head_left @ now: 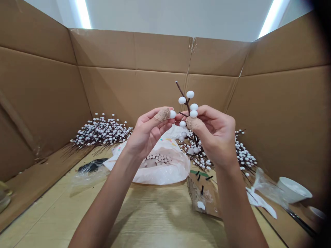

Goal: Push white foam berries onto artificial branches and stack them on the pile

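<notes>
My right hand (213, 129) grips a dark brown artificial berry branch (184, 93) that stands up at a slant, with several round white berries along its twigs. Between the thumb and fingers of my left hand (151, 129) is a single white berry (172, 114), just left of the branch. The two hands nearly meet in front of me, and both thumbs are wrapped in beige tape. Below them a white plastic bag (162, 175) lies spread with many loose white berries (159, 159) inside. Whether the held berry touches a twig I cannot tell.
Piles of white-berry branches (103, 131) lie at the left and behind my right hand. A cardboard piece (210, 203) holds short black sticks and a white blob. At right are a white bowl (294, 189) and clear plastic. Cardboard walls (134, 51) surround the table.
</notes>
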Demonstrator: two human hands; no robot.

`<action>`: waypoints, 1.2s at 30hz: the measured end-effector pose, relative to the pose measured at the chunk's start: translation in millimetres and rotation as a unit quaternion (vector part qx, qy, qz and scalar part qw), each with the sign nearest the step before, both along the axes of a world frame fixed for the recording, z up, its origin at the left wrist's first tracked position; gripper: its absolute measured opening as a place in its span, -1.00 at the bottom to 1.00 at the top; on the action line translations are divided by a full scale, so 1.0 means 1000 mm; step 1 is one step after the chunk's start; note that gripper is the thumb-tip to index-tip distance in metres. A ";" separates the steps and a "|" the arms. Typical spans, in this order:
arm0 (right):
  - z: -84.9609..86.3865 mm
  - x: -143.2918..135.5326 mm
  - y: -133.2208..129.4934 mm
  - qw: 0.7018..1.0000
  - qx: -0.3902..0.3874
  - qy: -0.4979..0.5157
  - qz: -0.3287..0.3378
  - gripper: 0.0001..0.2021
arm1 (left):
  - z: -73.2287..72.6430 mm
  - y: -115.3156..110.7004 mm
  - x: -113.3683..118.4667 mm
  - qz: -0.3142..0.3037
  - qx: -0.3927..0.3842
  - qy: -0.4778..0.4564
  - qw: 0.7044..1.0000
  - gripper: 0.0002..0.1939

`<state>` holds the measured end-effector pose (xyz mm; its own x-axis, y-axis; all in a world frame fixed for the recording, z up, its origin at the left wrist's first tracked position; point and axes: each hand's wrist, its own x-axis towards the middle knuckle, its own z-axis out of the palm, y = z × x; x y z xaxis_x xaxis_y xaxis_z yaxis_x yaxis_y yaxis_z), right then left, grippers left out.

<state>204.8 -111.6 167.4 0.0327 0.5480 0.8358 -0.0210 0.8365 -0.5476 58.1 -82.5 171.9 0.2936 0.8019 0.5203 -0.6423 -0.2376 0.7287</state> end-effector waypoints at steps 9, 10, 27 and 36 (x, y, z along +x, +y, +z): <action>0.002 0.005 -0.003 0.999 0.002 -0.030 -0.010 -0.92 | 0.001 -0.002 -0.001 -0.009 -0.010 0.007 1.000 -0.90; 0.002 0.005 -0.004 0.999 0.003 -0.033 -0.014 -0.91 | 0.001 -0.003 -0.001 -0.009 -0.013 0.010 1.000 -0.90; 0.004 0.007 -0.008 0.997 -0.001 -0.065 -0.044 -0.88 | 0.000 -0.006 -0.002 0.022 -0.004 0.043 0.999 -0.92; 0.003 0.006 -0.009 0.995 -0.004 -0.078 -0.056 -0.89 | -0.002 -0.005 -0.003 0.029 0.021 0.044 0.998 -0.86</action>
